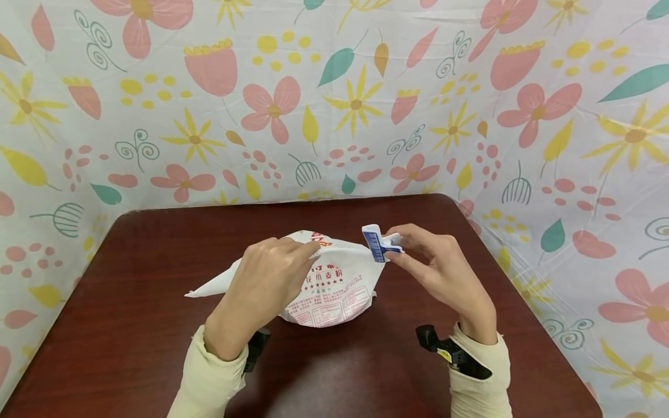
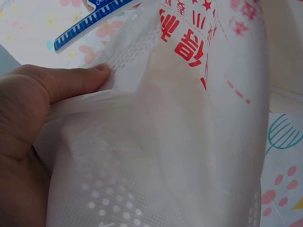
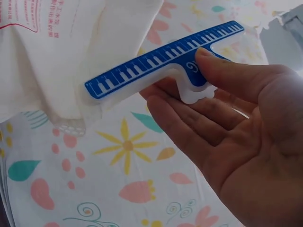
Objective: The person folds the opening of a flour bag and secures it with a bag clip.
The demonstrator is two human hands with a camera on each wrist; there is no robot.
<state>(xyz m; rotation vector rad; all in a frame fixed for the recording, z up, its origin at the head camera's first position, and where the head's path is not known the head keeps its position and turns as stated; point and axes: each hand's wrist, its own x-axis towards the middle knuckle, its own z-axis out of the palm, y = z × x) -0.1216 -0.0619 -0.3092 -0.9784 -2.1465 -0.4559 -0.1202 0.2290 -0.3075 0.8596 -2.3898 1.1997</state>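
A white plastic bag with red print (image 1: 326, 290) lies in the middle of the dark table (image 1: 130, 278); its gathered top runs from left to right. My left hand (image 1: 272, 273) pinches the folded top of the bag (image 2: 156, 118) between thumb and fingers. My right hand (image 1: 431, 264) pinches the handle of a blue and white sealing clip (image 1: 377, 242) between thumb and fingers. In the right wrist view the clip (image 3: 156, 66) sits at the edge of the bag's top (image 3: 71, 52), its bar against the plastic.
A flowered cloth (image 1: 334, 98) walls the table at the back and on both sides. The table's right edge (image 1: 517, 290) lies near my right hand. Black wrist mounts (image 1: 444, 348) sit on both sleeves.
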